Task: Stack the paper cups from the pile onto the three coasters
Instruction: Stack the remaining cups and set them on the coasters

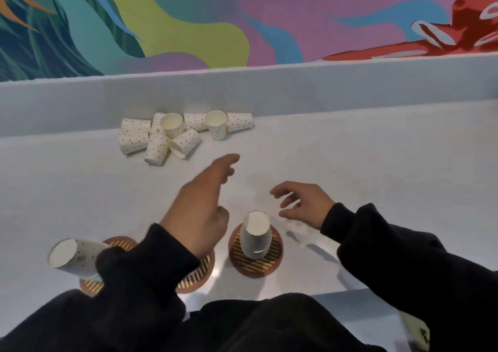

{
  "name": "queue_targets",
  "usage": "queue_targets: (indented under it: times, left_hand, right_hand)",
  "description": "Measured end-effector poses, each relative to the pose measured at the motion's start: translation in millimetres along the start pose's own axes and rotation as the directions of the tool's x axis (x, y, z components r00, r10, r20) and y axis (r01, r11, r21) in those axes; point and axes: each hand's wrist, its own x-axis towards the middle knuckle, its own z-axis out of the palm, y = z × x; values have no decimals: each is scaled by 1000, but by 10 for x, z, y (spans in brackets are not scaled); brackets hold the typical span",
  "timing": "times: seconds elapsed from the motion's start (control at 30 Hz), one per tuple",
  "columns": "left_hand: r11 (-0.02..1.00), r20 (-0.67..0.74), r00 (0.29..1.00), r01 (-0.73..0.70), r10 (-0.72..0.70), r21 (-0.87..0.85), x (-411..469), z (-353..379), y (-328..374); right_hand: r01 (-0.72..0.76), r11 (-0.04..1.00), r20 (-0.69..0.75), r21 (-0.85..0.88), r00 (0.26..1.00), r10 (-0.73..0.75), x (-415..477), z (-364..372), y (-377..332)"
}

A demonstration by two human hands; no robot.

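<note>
My left hand (pixel 204 203) reaches forward, fingers loosely straight, holding nothing. My right hand (pixel 304 203) hovers spread, also empty. The pile of cups (pixel 172 136) lies ahead and slightly left of the left hand, so I judge that hand nearer. They are thin dotted paper, tapered, mostly tipped on their sides, one standing mouth-up.

No legible txt, nos. or brand names. A cup in the pile (pixel 157 130) carries a small round mark on its side, prob. a logo, too small & blurred to read. The cup at near left (pixel 78 257) shows a faint grey mark on its wall, likewise unreadable.
</note>
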Motion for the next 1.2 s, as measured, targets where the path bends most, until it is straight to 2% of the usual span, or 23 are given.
queue_targets:
  times: [0.07, 0.2, 0.33, 0.47, 0.53, 0.63, 0.73, 0.83, 1.03, 1.13, 1.2]
  left_hand:
    - [998, -72, 996, -56, 57, 12, 149, -416, 26]
    - [999, -163, 987, 12, -5, 43, 709, -1016, -167]
    - [984, -144, 986, 105, -84, 141, 1318, -1256, -532]
    - [940, -84, 986, 160, -141, 303, 1814, -1163, -993]
    - [915, -54, 983, 184, -176, 358, 2004, -1047, -1235]
    - [891, 12, 974, 200, -225, 407, 2228, -815, -1528]
    - [870, 52, 968, 196, -245, 453, 2413, -592, -1723]
    - [867, 43, 971, 191, -237, 460, 2547, -387, -1886]
    - [865, 94, 956, 205, -277, 458, 2652, -69, -2151]
    - [877, 90, 960, 203, -267, 434, 2622, 12, -2187]
    - [881, 89, 956, 216, -278, 422, 2595, 17, -2185]
  right_hand:
    - [23, 1000, -35, -18, 999, -23, 171, -188, -146]
    - [66, 998, -108, 0, 992, -66, 592, -481, -535]
    - [85, 995, -124, 48, 989, -79, 1081, -571, -848]
    - [18, 996, -112, 85, 994, -8, 1609, -501, -946]
    - [6, 1000, -138, 12, 990, -4, 1850, -431, -945]
    - [12, 978, -100, -208, 994, -34, 2162, -323, -969]
    - [34, 894, -11, -448, 999, -43, 2470, -247, -1067]
    - [45, 809, 46, -586, 999, -22, 2714, -168, -1217]
    - [47, 704, 74, -709, 997, 8, 2936, 114, -1278]
    - [37, 717, 69, -696, 997, 15, 2944, 190, -1182]
    - [-12, 756, 14, -654, 1000, 28, 2952, 228, -1117]
